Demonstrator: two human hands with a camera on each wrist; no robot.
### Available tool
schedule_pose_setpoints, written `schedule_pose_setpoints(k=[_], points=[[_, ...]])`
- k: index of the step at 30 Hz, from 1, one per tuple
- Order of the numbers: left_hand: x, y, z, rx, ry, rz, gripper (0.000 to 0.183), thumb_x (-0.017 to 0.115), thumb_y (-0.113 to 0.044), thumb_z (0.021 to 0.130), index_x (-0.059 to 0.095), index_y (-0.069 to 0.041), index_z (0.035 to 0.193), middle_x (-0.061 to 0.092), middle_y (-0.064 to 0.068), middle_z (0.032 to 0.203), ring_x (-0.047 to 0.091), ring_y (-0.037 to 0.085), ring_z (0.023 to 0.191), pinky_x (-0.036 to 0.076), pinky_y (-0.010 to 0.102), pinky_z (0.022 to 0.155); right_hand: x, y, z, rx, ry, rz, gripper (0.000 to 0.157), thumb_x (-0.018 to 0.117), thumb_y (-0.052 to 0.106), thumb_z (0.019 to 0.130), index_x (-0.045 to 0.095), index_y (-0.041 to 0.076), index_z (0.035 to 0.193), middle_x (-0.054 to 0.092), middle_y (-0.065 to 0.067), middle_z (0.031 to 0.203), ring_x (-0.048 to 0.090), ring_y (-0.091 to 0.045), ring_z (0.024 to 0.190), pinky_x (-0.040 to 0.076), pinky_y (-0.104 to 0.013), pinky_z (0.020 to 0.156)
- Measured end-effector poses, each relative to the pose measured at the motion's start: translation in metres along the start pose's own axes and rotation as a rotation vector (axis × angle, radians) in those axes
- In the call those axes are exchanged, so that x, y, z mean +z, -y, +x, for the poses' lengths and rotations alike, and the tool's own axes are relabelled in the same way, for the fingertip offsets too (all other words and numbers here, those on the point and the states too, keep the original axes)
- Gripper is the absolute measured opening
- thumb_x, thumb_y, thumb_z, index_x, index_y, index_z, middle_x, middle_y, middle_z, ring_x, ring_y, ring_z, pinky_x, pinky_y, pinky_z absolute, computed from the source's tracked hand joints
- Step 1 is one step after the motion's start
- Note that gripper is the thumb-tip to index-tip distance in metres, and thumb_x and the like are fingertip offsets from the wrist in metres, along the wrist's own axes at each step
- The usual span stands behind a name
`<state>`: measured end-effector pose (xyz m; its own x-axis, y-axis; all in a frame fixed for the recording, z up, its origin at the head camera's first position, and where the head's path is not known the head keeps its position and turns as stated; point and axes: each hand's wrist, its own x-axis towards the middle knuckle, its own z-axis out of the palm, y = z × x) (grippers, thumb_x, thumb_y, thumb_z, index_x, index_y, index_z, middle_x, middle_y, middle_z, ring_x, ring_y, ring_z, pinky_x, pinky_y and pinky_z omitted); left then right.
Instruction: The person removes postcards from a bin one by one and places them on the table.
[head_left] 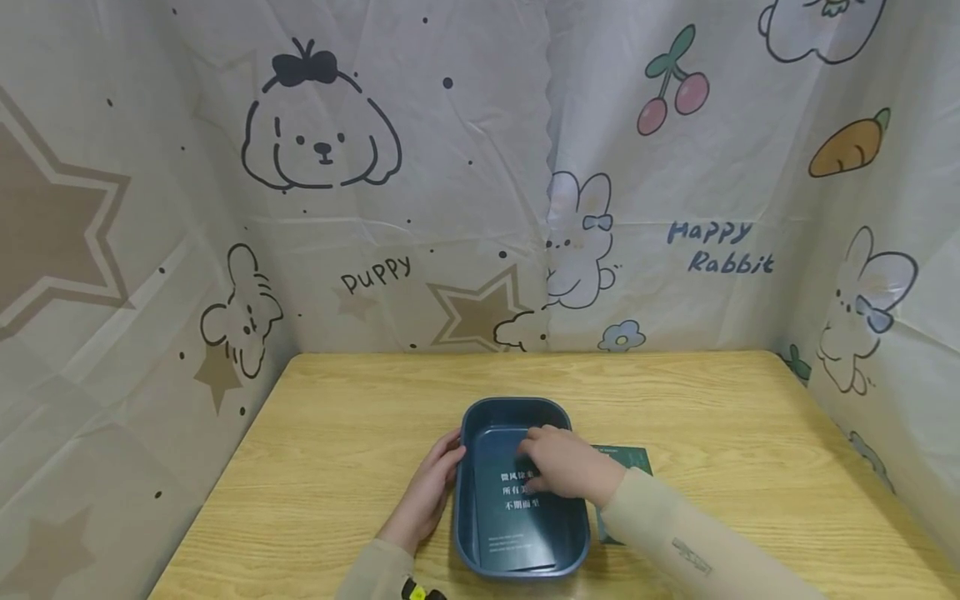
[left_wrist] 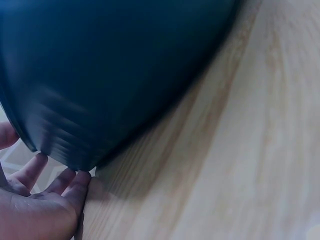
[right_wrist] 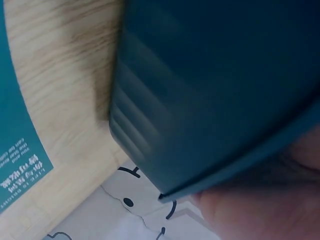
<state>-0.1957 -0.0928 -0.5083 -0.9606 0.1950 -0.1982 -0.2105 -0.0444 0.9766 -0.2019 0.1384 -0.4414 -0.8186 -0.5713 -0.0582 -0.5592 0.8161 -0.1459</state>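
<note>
A dark blue rectangular tub (head_left: 517, 406) stands on the wooden table. Inside it lies a dark green card or booklet (head_left: 510, 529) with white Chinese characters and small print. My right hand (head_left: 566, 463) reaches over the tub's right rim, fingers bent and spread above the card's face, thumb and fingertips overlapping it. The right wrist view shows mainly the tub's ribbed outer wall (right_wrist: 200, 100), with part of that hand behind the rim. On the left side, my left hand (head_left: 432, 487) rests its fingertips (left_wrist: 64, 178) against the tub's outer wall, thumb near the rim.
A second green printed card (head_left: 628, 458) lies on the table (head_left: 360, 400) just right of the tub, partly under my right forearm. Pale cartoon-printed cloth (head_left: 472, 208) hangs behind the table and along both sides.
</note>
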Motion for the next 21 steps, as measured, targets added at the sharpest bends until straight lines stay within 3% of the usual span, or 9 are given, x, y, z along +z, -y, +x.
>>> schedule_pose_setpoints(k=[8,21], points=[[0.0,-0.0002,0.0003,0.0,0.002,-0.003,0.057,0.047,-0.03,0.109,0.034,-0.008,0.16,0.029,0.022,0.166,0.029,0.041,0.154,0.021,0.056,0.127,0.0091,0.0012,0.0071,0.064,0.044,-0.036,0.06,0.085,0.048,0.081,0.071,0.011,0.126,0.065,-0.005,0.119,0.062,-0.023,0.109,0.055,-0.044,0.098],[0.0003,-0.0009,0.0001,-0.001,0.003,0.006,0.057,0.046,-0.031,0.109,0.034,-0.008,0.16,0.029,0.022,0.166,0.029,0.04,0.154,0.021,0.056,0.127,0.0095,0.0041,0.0099,0.069,0.053,-0.085,0.057,0.087,0.046,0.079,0.074,0.01,0.121,0.067,-0.005,0.115,0.062,-0.019,0.101,0.055,-0.039,0.096]])
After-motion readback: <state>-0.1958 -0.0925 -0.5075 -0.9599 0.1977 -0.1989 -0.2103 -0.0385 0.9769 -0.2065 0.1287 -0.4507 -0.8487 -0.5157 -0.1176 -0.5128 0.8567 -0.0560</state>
